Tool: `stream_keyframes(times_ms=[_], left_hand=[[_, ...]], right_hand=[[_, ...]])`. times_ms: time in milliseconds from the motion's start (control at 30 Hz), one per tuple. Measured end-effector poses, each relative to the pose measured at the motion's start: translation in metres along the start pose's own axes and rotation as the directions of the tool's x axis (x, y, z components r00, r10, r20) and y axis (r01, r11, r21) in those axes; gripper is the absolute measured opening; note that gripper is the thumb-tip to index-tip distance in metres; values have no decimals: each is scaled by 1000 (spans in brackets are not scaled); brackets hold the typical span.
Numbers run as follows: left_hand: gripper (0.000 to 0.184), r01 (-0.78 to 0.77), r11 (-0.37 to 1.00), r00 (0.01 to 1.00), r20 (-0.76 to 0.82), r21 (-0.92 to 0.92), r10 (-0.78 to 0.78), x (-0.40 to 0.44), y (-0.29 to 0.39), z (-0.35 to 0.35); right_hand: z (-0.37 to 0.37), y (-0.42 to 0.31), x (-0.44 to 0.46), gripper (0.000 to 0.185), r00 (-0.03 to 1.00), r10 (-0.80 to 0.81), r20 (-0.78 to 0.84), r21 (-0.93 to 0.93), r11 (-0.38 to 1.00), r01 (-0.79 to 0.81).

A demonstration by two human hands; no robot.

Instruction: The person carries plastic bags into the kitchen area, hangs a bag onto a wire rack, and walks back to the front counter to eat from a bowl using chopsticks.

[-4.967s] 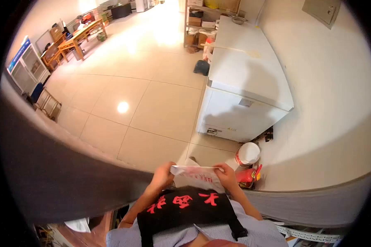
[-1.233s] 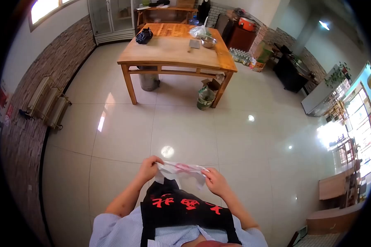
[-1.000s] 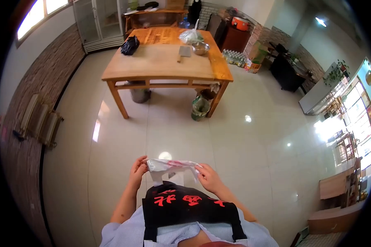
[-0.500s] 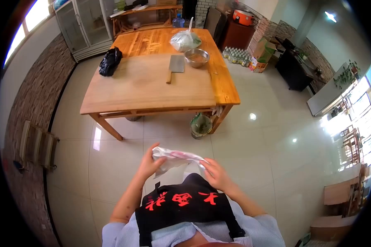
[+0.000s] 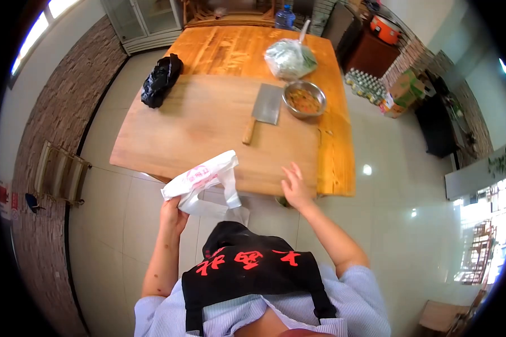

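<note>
White and thin, judged a light, limp, slippery and easily torn plastic bag, best pinched through several layers at the folded end, without a sharp tug. Was gripped at one end in the left hand at the near edge of the wooden surface, clear of an empty, spread right hand near that same edge, with contact there impossible to tell. Half a second earlier, was stretched between both hands above the floor, well apart from the surface.
</note>
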State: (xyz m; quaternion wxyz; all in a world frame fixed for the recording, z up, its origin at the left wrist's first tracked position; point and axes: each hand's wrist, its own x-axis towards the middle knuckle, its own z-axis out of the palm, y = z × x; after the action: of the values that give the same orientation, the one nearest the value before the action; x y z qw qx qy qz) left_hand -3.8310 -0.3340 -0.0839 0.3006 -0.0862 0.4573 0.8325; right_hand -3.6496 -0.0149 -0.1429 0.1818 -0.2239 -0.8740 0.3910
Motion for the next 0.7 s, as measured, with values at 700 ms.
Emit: stream_keyframes(times_ms=[700], left_hand=[[30, -119, 988, 960, 243, -102, 141, 527, 9, 280]], right_hand=[[32, 64, 105, 48, 966, 193, -172, -584, 770, -258]])
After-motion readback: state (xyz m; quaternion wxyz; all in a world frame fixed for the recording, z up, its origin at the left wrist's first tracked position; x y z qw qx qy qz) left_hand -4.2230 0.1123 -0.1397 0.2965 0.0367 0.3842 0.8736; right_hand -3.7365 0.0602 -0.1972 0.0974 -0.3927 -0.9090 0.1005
